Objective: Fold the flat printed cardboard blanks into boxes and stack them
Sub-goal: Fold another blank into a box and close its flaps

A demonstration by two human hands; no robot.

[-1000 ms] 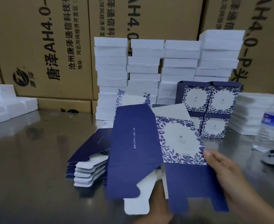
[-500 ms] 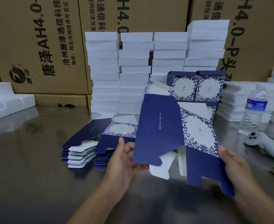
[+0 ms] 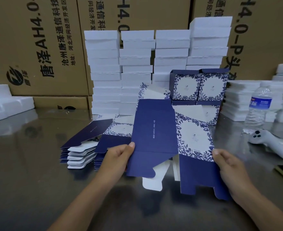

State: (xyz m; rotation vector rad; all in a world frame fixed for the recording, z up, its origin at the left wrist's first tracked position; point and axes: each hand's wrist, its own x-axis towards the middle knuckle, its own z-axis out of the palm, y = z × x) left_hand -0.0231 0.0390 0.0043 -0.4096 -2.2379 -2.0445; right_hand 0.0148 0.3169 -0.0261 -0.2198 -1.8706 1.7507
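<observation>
I hold a navy and floral-printed cardboard blank (image 3: 155, 135) upright above the steel table (image 3: 29, 172), partly opened into a sleeve. My left hand (image 3: 119, 157) pinches its left edge, thumb on the navy panel. My right hand (image 3: 229, 165) grips the right edge beside the floral panel. A pile of flat blanks (image 3: 85, 147) lies on the table left of my left hand. Folded boxes (image 3: 199, 85) stand stacked behind the blank.
Tall stacks of white foam trays (image 3: 137, 67) stand at the back against brown cartons (image 3: 37, 47). More foam pieces (image 3: 241, 100) sit at right with a water bottle (image 3: 258, 107) and a white controller (image 3: 269, 144). Foam blocks (image 3: 5, 104) lie at far left.
My left hand came up from under the blank and took its left edge. The blank has swung more upright and opened wider between both hands.
</observation>
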